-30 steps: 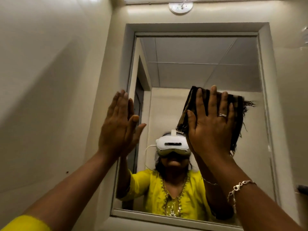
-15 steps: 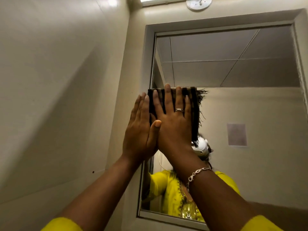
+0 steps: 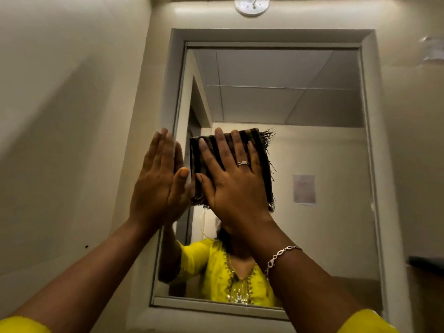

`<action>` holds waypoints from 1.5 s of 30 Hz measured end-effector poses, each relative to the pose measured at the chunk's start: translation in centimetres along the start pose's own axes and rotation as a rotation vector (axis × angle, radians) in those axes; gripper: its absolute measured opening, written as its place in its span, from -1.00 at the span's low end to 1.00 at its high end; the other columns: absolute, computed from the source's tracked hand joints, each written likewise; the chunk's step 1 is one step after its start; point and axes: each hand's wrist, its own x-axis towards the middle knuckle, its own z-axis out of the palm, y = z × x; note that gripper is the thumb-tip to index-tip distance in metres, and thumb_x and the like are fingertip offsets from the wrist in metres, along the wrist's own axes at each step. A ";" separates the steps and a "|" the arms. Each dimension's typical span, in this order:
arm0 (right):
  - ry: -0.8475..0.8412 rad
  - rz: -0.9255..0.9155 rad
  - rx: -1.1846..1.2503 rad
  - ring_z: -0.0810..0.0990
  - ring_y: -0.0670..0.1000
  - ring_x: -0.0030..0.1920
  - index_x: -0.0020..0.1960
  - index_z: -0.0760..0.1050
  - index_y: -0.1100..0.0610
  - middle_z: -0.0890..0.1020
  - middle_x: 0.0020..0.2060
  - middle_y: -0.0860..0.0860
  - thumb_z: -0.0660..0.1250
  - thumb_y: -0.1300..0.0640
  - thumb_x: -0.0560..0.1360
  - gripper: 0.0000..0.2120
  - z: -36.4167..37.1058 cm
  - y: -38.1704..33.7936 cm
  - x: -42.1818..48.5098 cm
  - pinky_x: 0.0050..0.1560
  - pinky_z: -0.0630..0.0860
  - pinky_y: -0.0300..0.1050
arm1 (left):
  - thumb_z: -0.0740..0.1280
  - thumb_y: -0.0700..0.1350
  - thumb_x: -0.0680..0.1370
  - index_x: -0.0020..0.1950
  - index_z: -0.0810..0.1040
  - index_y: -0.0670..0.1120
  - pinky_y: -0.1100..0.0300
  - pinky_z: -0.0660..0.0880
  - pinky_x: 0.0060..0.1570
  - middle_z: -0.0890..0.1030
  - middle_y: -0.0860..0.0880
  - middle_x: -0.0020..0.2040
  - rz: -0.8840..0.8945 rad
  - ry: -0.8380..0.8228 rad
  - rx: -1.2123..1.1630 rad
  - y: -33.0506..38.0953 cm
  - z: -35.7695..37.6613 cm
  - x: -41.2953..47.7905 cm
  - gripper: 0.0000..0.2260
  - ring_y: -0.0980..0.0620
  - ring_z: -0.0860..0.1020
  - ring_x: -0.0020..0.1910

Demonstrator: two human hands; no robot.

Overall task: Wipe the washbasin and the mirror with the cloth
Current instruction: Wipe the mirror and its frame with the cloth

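Cloth (image 3: pixel 231 164): folded, flat on the mirror (image 3: pixel 300 152) near its left edge.
Right hand (image 3: pixel 236 186): spread open, pressing the cloth to wipe.
Left hand (image 3: pixel 157 181): open, empty, probably bracing on the frame (image 3: pixel 168 92).

To your right of the cloth (image 3: pixel 263 162) the mirror (image 3: pixel 312 145) glass lies bare up to its frame (image 3: pixel 370 140), and above the cloth too, while on the left your left hand (image 3: pixel 158 183) and the near frame edge crowd the cloth.
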 end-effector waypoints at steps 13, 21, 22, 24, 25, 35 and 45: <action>-0.041 0.056 -0.105 0.04 0.15 0.50 0.49 0.12 0.00 0.15 0.49 0.10 0.00 -0.13 0.55 -0.46 -4.1 10.5 -5.1 0.45 -0.03 0.14 | 0.03 0.19 0.54 0.49 -0.01 -0.23 0.14 -0.12 0.46 -0.02 -0.23 0.51 0.020 -0.049 0.223 -2.2 1.5 -0.4 -0.32 -0.12 -0.08 0.49; -0.026 0.182 -0.181 0.01 0.16 0.50 0.50 0.06 0.00 0.10 0.51 0.10 -0.08 -0.14 0.57 -0.46 -5.2 14.4 -6.6 0.47 -0.06 0.12 | -0.07 0.25 0.57 0.45 0.04 -0.33 0.25 -0.13 0.44 0.04 -0.25 0.48 0.053 -0.011 0.111 -0.5 0.1 -1.5 -0.29 -0.16 -0.03 0.47; -0.021 0.200 -0.179 0.01 0.17 0.50 0.50 0.06 0.01 0.10 0.51 0.10 -0.09 -0.15 0.57 -0.46 -5.1 14.3 -6.7 0.46 -0.06 0.11 | -0.11 0.27 0.57 0.44 0.05 -0.35 0.27 -0.13 0.43 0.06 -0.27 0.47 0.046 -0.011 0.091 -0.1 -0.2 -1.5 -0.26 -0.17 -0.01 0.46; 0.002 0.260 -0.175 0.01 0.18 0.50 0.50 0.05 0.01 0.10 0.50 0.11 -0.10 -0.14 0.57 -0.46 -5.0 13.6 -6.8 0.46 -0.06 0.12 | -0.14 0.32 0.55 0.43 0.07 -0.37 0.30 -0.11 0.42 0.05 -0.25 0.46 0.005 -0.022 0.037 0.4 -0.3 -1.5 -0.20 -0.19 0.01 0.45; 0.015 0.296 -0.175 0.02 0.19 0.50 0.51 0.05 0.01 0.10 0.50 0.12 -0.11 -0.14 0.58 -0.47 -4.9 13.2 -7.0 0.46 -0.07 0.12 | -0.14 0.33 0.54 0.43 0.06 -0.36 0.30 -0.10 0.42 0.03 -0.22 0.46 -0.016 -0.030 0.017 0.5 -0.3 -1.5 -0.19 -0.19 0.01 0.46; 0.018 0.443 -0.142 0.01 0.27 0.48 0.51 0.01 0.06 0.07 0.50 0.17 -0.09 -0.11 0.58 -0.45 -2.7 5.8 -7.1 0.43 -0.08 0.17 | 0.08 0.22 0.54 0.48 0.01 -0.26 0.24 -0.12 0.44 -0.08 -0.13 0.52 -0.060 -0.054 0.117 -2.6 1.8 -1.8 -0.28 -0.05 -0.12 0.49; -0.030 0.238 -0.060 0.00 0.25 0.49 0.51 0.05 0.07 0.08 0.50 0.17 -0.04 -0.11 0.56 -0.44 0.0 -3.6 -4.1 0.42 -0.10 0.20 | -0.16 0.35 0.51 0.44 0.06 -0.33 0.36 -0.05 0.40 0.09 -0.20 0.47 -0.043 -0.021 -0.259 0.2 -1.1 -1.9 -0.18 -0.14 0.03 0.48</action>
